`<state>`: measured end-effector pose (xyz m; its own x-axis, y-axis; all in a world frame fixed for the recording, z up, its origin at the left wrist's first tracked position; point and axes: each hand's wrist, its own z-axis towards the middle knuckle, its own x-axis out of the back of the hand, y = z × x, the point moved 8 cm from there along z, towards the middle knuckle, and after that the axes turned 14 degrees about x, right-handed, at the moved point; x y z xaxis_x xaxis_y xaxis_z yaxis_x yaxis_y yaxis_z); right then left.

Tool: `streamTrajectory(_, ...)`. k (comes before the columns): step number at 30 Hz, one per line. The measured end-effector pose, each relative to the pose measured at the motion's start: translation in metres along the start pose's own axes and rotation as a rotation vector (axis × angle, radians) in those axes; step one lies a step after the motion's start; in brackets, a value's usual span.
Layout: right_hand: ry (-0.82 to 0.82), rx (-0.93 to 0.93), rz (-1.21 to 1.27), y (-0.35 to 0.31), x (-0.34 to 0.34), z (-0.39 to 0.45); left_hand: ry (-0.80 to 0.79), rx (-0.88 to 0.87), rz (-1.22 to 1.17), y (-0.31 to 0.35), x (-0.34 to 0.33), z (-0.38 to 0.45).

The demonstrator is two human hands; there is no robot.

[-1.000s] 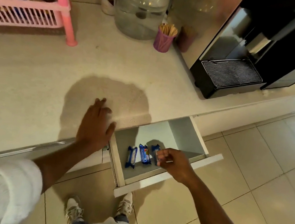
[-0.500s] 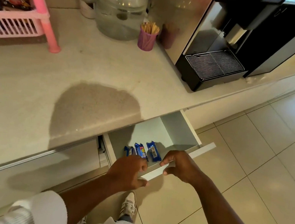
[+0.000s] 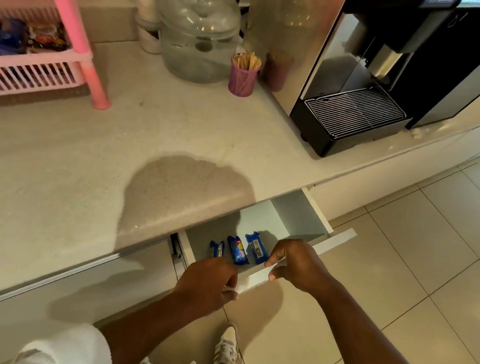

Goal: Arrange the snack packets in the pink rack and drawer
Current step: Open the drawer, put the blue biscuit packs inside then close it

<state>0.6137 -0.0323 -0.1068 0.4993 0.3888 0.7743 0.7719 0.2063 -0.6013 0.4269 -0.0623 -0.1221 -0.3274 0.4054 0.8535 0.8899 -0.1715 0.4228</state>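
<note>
Left hand has left the bench; both it and right hand now grip the drawer front. Three blue packets laid; closing likely.

The drawer stands partly open under the countertop, whose edge overhangs its rear half, so entry from above is only through the front strip. Three blue packets lie side by side at the drawer's front left; the floor of the drawer to their right and behind them is bare. Both hands sit on the drawer's front panel: the left hand at its left end, the right hand near the middle, covering much of that opening.
</note>
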Motion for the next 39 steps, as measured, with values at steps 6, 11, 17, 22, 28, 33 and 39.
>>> streamTrajectory(6,0.086,0.062,-0.112,-0.008,0.011,0.026,0.293,0.11,0.223,-0.026,0.031,0.005)
streamTrajectory(11,0.25,0.104,-0.331,-0.022,0.023,0.041,0.323,0.242,0.14,-0.05,0.048,0.014)
streamTrajectory(17,0.357,0.125,-0.274,-0.031,0.027,0.066,0.289,0.248,0.167,-0.067,0.053,0.025)
streamTrajectory(22,0.228,0.124,-0.217,-0.025,0.02,0.094,0.372,0.16,0.181,-0.071,0.065,0.021)
streamTrajectory(28,0.386,0.169,-0.297,-0.031,0.029,0.1,0.349,0.155,0.192,-0.087,0.079,0.031)
streamTrajectory(33,0.391,0.19,-0.43,-0.036,0.023,0.108,0.326,0.167,0.245,-0.092,0.076,0.038)
streamTrajectory(39,0.436,0.223,-0.5,-0.035,0.02,0.113,0.331,0.17,0.267,-0.097,0.069,0.041)
